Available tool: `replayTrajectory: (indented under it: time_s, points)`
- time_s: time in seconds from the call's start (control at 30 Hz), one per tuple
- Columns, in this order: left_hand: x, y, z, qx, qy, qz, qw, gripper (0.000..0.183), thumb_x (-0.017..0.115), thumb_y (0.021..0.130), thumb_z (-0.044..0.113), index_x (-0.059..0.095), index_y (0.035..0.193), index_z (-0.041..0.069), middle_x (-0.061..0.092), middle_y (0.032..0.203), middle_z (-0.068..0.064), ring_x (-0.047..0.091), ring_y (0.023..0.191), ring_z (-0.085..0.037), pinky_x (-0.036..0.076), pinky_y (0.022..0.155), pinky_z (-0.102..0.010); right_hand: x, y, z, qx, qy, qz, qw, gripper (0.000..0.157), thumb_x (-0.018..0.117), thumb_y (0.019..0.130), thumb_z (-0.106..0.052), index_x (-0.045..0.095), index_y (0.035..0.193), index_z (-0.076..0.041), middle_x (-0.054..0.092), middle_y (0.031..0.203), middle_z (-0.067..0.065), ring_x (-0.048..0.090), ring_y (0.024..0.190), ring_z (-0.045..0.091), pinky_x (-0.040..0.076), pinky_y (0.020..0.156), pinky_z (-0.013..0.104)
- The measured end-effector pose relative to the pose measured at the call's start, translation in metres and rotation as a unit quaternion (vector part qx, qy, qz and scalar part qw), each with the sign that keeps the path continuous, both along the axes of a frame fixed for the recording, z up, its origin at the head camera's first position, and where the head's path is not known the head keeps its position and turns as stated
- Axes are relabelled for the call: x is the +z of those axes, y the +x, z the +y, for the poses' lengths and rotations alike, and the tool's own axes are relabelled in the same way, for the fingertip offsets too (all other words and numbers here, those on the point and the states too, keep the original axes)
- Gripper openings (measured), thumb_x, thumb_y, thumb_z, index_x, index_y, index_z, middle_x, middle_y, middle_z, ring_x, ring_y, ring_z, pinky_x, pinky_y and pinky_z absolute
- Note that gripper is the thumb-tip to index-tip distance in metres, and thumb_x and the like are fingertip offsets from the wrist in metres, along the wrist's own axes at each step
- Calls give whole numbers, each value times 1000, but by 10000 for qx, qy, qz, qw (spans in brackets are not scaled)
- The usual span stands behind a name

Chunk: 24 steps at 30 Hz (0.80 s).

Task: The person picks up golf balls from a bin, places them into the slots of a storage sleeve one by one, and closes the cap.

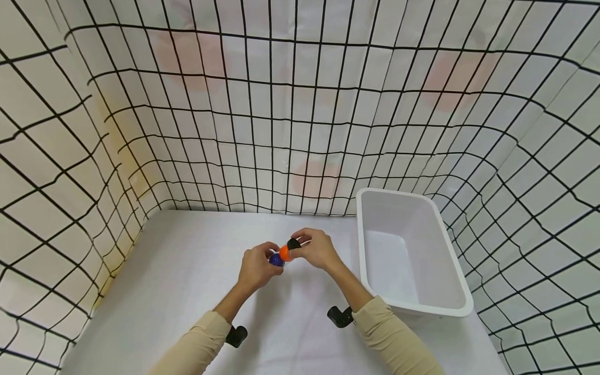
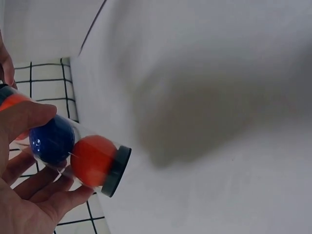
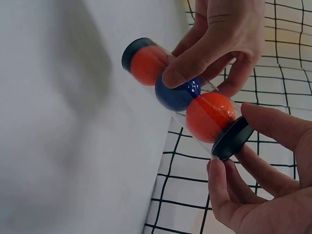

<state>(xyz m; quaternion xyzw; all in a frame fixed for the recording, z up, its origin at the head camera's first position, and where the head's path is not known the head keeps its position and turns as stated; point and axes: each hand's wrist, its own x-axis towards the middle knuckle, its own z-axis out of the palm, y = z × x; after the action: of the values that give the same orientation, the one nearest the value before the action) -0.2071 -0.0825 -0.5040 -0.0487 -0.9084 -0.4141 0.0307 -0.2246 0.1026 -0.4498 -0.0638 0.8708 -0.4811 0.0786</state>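
Note:
A clear plastic tube [image 3: 180,113] holds a blue ball [image 3: 178,92] between two orange balls, with a dark cap on each end. Around its middle, by the blue ball, my left hand [image 1: 256,265] grips the tube. My right hand [image 1: 319,248] pinches the dark cap [image 3: 233,138] at the other end between thumb and fingers. In the left wrist view the far orange ball [image 2: 92,160] and its dark cap [image 2: 117,170] stick out past my left fingers. The tube is held tilted above the white table [image 1: 187,291].
A white plastic bin [image 1: 414,307] stands on the table to the right of my right hand. Black wire mesh [image 1: 290,125] walls in the table at the back and both sides, with pale sheeting behind it. Dark wrist camera mounts [image 1: 339,316] jut from both forearms.

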Motion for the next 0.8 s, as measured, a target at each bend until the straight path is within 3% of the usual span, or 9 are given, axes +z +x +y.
replayTrajectory:
  time_s: [0.8]
  points:
    - [-21,1,9,-48,69,127,9999,43,91,66,11,75,106,10,76,87,-10,69,76,-21,59,73,-39,-17,4,1,-132,246,193,9994,39,90,72,-14,77,108,-10,74,99,9,67,92,23,56,72,33]
